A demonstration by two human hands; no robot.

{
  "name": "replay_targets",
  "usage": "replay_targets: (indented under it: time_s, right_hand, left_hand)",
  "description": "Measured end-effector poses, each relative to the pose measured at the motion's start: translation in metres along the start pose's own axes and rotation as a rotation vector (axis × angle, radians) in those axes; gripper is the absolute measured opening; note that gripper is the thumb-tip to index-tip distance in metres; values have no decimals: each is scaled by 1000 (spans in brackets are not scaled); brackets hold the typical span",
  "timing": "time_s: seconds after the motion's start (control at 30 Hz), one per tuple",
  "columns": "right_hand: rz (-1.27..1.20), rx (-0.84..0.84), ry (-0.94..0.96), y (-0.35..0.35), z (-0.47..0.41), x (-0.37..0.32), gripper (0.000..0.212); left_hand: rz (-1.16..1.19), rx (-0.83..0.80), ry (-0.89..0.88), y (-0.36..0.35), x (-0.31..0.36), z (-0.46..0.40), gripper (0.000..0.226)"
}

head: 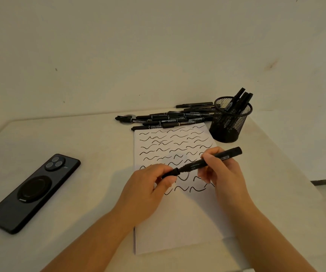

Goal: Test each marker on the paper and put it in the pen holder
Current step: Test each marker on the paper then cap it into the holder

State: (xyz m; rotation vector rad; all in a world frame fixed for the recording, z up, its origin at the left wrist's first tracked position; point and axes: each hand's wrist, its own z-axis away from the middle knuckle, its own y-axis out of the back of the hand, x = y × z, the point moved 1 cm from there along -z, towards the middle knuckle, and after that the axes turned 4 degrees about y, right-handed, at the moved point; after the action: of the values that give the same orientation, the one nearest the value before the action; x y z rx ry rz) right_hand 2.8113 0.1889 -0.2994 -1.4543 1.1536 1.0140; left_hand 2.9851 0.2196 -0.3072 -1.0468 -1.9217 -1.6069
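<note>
Two hands shared one marker [207, 162] over the paper [177, 222], near the table's [79, 134] right edge: right hand [223, 173] gripped the barrel, left hand [148, 191] pinched the cap [170, 173]. Looked light, stiff & slick, so best held mid-barrel w/ a firm pinch; pen holder [229, 122] sat by the far right corner.

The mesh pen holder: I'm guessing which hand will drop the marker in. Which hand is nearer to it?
Right. The right hand, gripping the marker, sits just below the mesh pen holder; the left hand, on the cap end, is farther down-left.
</note>
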Motion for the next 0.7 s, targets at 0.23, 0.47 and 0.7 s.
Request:
replay_targets:
  time_s: [0.23, 0.47, 0.7]
  right_hand:
    - [120, -86, 42, -5, 3, 1, 18]
    - [68, -115, 44, -9, 9, 3, 25]
    - [54, -194, 93, -8, 11, 6, 18]
  left_hand:
    - [9, 14, -3, 0, 4, 3, 14]
    - [20, 39, -1, 0, 4, 2, 18]
    - [172, -76, 95, 1, 5, 4, 23]
